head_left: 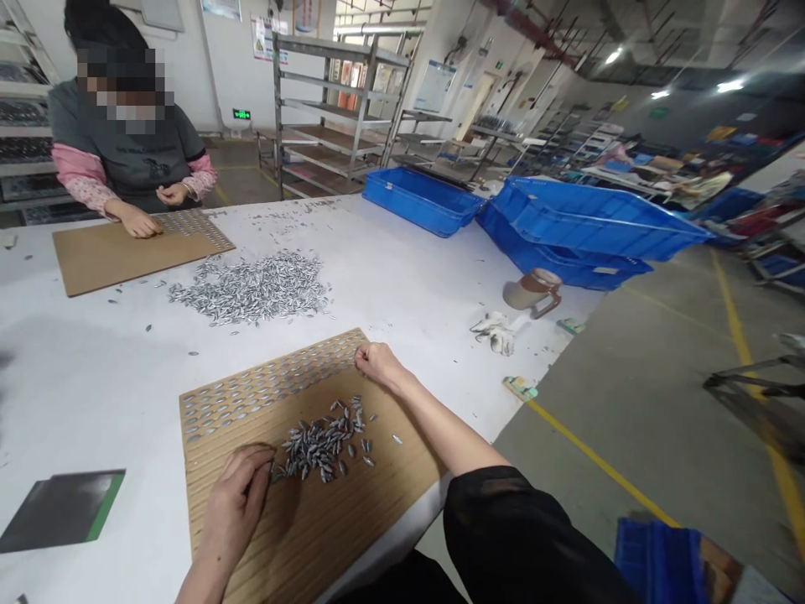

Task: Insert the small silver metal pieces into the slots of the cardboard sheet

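Observation:
A sheet of corrugated cardboard (251, 520) lies before me, its far part set with rows of small grey leaf-shaped pieces (251, 388). On its middle sits a loose pile of similar dark grey pieces (320, 445). My left hand (237, 486) is at the pile's left edge, fingers curled and pressed together; whatever they grip is too small to make out. At the right end of the rows, my right hand (381, 366) is closed in a pinch against the cardboard. Its fingertips hide anything between them.
A larger heap of pieces (257, 288) lies on the white table (402, 277). Across it, a person (135, 159) works at another cardboard sheet (126, 252). Blue crates (421, 201), a brown mug (533, 291) and gloves (496, 333) stand to the right; a dark plate (59, 510) lies left.

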A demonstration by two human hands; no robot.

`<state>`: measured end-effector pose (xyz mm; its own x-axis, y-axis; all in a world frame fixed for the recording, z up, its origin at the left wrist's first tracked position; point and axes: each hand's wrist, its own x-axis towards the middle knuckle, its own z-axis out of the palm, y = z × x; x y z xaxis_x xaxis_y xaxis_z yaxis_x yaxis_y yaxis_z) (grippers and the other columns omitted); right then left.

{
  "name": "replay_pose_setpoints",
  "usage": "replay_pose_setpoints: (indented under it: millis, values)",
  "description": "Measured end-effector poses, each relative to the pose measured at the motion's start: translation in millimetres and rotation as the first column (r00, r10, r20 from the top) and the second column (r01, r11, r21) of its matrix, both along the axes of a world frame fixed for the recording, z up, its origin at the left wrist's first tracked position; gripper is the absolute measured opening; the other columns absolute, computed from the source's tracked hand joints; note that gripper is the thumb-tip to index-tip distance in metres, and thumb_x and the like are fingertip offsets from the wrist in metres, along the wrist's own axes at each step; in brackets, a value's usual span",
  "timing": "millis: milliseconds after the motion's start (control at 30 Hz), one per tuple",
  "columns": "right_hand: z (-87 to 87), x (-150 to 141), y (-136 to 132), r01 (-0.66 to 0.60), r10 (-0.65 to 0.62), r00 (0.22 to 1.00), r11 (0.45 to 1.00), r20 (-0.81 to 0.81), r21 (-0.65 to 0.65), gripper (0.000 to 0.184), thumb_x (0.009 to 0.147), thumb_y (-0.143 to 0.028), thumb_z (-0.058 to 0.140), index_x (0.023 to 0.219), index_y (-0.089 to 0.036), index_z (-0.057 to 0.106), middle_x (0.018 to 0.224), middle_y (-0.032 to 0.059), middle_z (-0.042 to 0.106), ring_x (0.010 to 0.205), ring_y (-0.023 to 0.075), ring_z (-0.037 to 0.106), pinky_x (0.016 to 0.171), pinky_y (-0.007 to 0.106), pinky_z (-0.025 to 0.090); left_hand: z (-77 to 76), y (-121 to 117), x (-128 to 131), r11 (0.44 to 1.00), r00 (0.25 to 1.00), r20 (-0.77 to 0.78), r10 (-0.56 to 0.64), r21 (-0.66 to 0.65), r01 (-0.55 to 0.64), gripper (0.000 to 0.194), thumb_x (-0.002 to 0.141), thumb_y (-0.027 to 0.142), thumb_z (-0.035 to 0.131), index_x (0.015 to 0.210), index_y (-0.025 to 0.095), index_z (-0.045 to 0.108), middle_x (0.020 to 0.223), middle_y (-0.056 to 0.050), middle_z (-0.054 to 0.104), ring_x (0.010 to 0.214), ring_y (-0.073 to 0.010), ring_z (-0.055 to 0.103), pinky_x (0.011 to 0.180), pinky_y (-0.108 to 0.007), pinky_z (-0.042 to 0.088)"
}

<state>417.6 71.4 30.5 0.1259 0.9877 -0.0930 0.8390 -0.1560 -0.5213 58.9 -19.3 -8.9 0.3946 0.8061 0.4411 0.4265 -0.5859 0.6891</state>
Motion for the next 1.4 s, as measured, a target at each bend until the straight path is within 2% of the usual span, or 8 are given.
replay_pose_setpoints:
  millis: [267,433,567,633,733,833,1033,1400]
  values:
    - [-8.5,12,-9,-0.141,0.128,0.985,0.984,0.115,0.109,0.013,0.08,-0.008,0.057,0.083,-0.019,0.063,0.088,0.0061,0.068,0.085,0.0185,0.063,0.079,0.026,0.045,-2.4,0,-2,1.0,1.0,-0.003,0.001,-0.008,-0.001,0.017,0.096,0.028,0.057,0.105,0.023,0.07,0.103,-0.009,0.075,0.097,-0.0221,0.071,0.085,-0.035,0.058]
    - [5.3,-10,-30,-0.036,0.065,0.97,0.992,-0.235,0.124,0.003,0.082,-0.018,0.058,0.08,-0.02,0.059,0.074,0.0008,0.064,0.071,0.0157,0.06,0.07,0.026,0.047,5.3,-3,-1,0.991,0.991,0.097,0.088,-0.105,-0.077,0.017,0.094,0.033,0.061,0.101,0.023,0.073,0.104,-0.007,0.076,0.097,-0.0222,0.071,0.088,-0.037,0.058]
    - [24.8,-72,-66,-0.188,0.112,0.657,0.982,-0.746,-0.018,0.014,0.08,-0.03,0.065,0.089,-0.021,0.061,0.067,-0.0028,0.063,0.056,0.0127,0.058,0.055,0.024,0.047,20.3,-17,3,0.928,0.941,0.259,0.218,-0.355,-0.117,0.026,0.091,0.041,0.065,0.104,0.021,0.073,0.109,-0.01,0.076,0.099,-0.0236,0.072,0.091,-0.038,0.057]
    - [34.2,-107,-85,-0.273,0.138,0.546,0.962,-0.826,-0.02,0.016,0.077,-0.031,0.069,0.087,-0.02,0.063,0.067,-0.0028,0.064,0.053,0.011,0.056,0.052,0.023,0.046,27.8,-25,7,0.861,0.896,0.373,0.242,-0.508,-0.021,0.035,0.09,0.045,0.066,0.112,0.018,0.07,0.105,-0.011,0.076,0.09,-0.022,0.073,0.085,-0.038,0.059]
    - [42.0,-149,-102,-0.349,0.197,0.482,0.937,-0.854,0.019,0.012,0.077,-0.03,0.069,0.081,-0.019,0.064,0.067,-0.0018,0.067,0.053,0.0102,0.056,0.051,0.022,0.046,34.3,-35,9,0.803,0.829,0.495,0.261,-0.588,0.099,0.037,0.088,0.045,0.069,0.112,0.016,0.069,0.091,-0.008,0.076,0.079,-0.0185,0.07,0.08,-0.035,0.058]
    - [40.7,-173,-107,-0.375,0.231,0.461,0.926,-0.857,0.047,0.01,0.077,-0.028,0.066,0.077,-0.019,0.063,0.067,0.0,0.071,0.056,0.0107,0.059,0.053,0.021,0.047,35.0,-38,5,0.79,0.78,0.556,0.286,-0.597,0.136,0.026,0.088,0.039,0.07,0.1,0.016,0.07,0.073,-0.003,0.071,0.072,-0.0152,0.067,0.076,-0.031,0.054]
    - [33.9,-189,-100,-0.329,0.173,0.504,0.944,-0.846,-0.002,0.012,0.071,-0.029,0.067,0.075,-0.018,0.062,0.063,-0.0013,0.069,0.055,0.0108,0.06,0.052,0.021,0.048,28.4,-32,-6,0.781,0.744,0.589,0.316,-0.607,0.149,0.026,0.085,0.039,0.074,0.095,0.015,0.07,0.071,-0.001,0.069,0.069,-0.0139,0.063,0.074,-0.029,0.051]
    - [27.6,-198,-97,-0.306,0.098,0.46,0.95,-0.883,-0.054,0.014,0.065,-0.029,0.067,0.069,-0.018,0.059,0.064,0.0003,0.071,0.059,0.0131,0.065,0.054,0.022,0.051,27.3,-31,-8,0.826,0.826,0.465,0.318,-0.564,0.0,0.024,0.087,0.039,0.071,0.092,0.016,0.07,0.072,-0.001,0.07,0.069,-0.0142,0.064,0.072,-0.027,0.049]
